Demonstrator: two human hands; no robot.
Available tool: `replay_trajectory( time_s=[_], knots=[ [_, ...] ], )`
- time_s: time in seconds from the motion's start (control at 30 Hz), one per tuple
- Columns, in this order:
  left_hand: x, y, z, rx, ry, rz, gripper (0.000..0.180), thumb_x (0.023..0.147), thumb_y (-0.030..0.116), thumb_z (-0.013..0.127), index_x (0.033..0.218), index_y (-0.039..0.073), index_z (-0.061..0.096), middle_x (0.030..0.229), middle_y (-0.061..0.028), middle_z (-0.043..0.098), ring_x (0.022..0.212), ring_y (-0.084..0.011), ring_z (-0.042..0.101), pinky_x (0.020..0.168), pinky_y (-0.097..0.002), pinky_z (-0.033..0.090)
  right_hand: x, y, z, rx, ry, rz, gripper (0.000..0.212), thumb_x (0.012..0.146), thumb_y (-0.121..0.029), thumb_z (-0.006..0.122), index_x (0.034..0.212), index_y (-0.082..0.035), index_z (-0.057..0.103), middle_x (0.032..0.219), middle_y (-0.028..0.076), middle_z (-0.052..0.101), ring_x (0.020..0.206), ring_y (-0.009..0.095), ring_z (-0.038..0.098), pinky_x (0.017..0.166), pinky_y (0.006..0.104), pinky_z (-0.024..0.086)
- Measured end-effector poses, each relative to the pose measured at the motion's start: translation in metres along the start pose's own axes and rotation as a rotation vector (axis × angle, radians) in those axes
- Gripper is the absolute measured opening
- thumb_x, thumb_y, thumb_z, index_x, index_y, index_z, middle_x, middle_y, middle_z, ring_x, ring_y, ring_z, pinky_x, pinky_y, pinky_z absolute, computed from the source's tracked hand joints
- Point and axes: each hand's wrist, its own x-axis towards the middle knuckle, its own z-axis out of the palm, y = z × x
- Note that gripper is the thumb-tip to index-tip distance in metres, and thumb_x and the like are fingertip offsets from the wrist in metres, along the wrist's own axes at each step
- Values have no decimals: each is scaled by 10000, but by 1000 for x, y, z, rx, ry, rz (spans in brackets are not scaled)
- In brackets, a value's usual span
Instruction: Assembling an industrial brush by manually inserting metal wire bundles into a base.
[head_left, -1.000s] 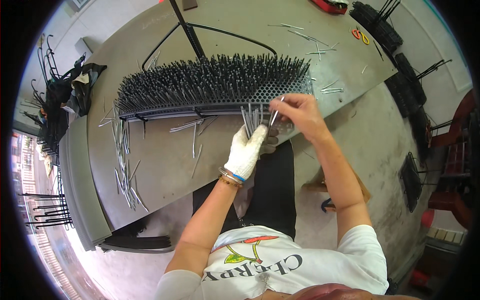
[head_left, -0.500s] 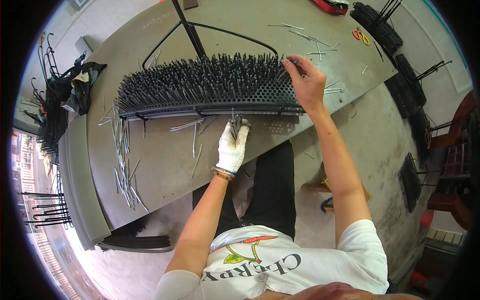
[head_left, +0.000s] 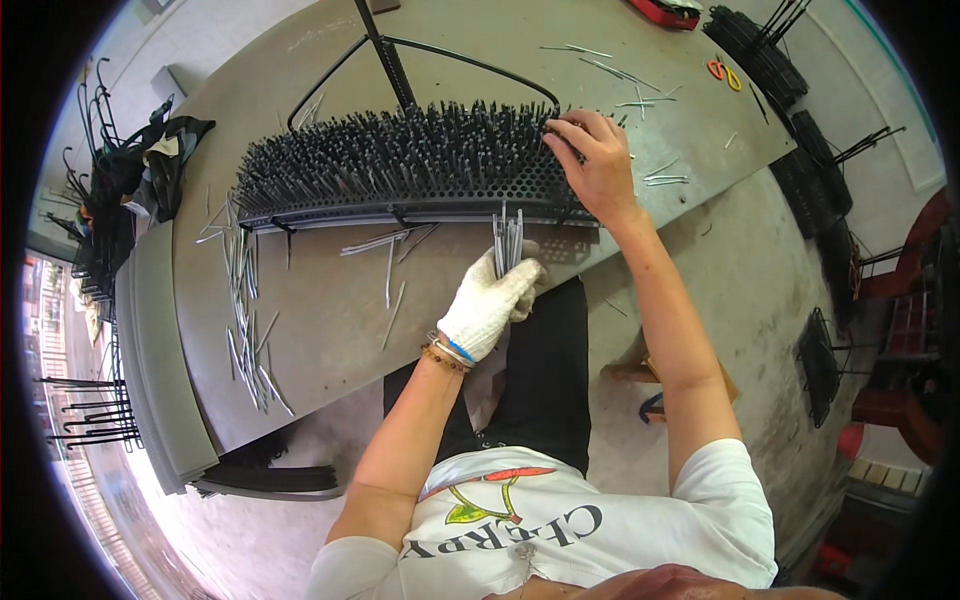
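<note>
A long black perforated rack (head_left: 530, 188) lies across the table, with thin dark rods (head_left: 380, 155) standing densely in its holes. Toward its right end more bare holes show. My left hand (head_left: 485, 312), in a white knit glove, is closed round a bundle of thin grey metal rods (head_left: 508, 245) that points up in front of the rack's near edge. My bare right hand (head_left: 602, 175) hovers over the right end, its thumb and fingertips drawn together among the rod tops. Whatever lies between those fingertips is too small to make out.
Loose rods (head_left: 242, 290) are strewn at the table's left, with more at the right. Scissors (head_left: 724, 74) with red and yellow handles lie at the far right. A black frame (head_left: 385, 65) rises behind the rack. The table's near edge (head_left: 340, 393) runs diagonally before me.
My left hand has shifted right with the rod bundle, which now stands more upright and in fuller view. My right hand has moved slightly left over the rack.
</note>
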Motion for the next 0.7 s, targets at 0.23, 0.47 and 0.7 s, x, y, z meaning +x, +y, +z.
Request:
replay_trajectory(
  time_s=[0.23, 0.47, 0.7],
  knots=[
    [-13, 7, 15, -215, -19, -12, 274, 955, 224, 565, 1172, 62, 520, 887, -35, 603, 660, -94, 573, 544, -197, 466, -7, -3, 1, -274, -19, 82, 194, 848, -226, 672, 982, -91, 706, 1066, 49, 644, 981, 253, 563, 844, 374, 397],
    [-9, 5, 6, -185, -40, 18, 249, 945, 233, 588, 1098, 41, 550, 870, -49, 611, 623, -59, 521, 497, -182, 404, 0, -33, -24, 89, -89, 215, 158, 836, -188, 680, 911, -53, 710, 972, 98, 672, 941, 289, 595, 846, 370, 437],
    [-9, 2, 5, -38, -29, 75, 241, 944, 234, 587, 1073, 32, 570, 849, -42, 624, 644, -69, 554, 523, -197, 444, -15, -78, -47, 820, -616, 909, 216, 860, -197, 706, 854, 20, 703, 725, -8, 639, 641, 34, 547, 554, 199, 407]
  ],
)
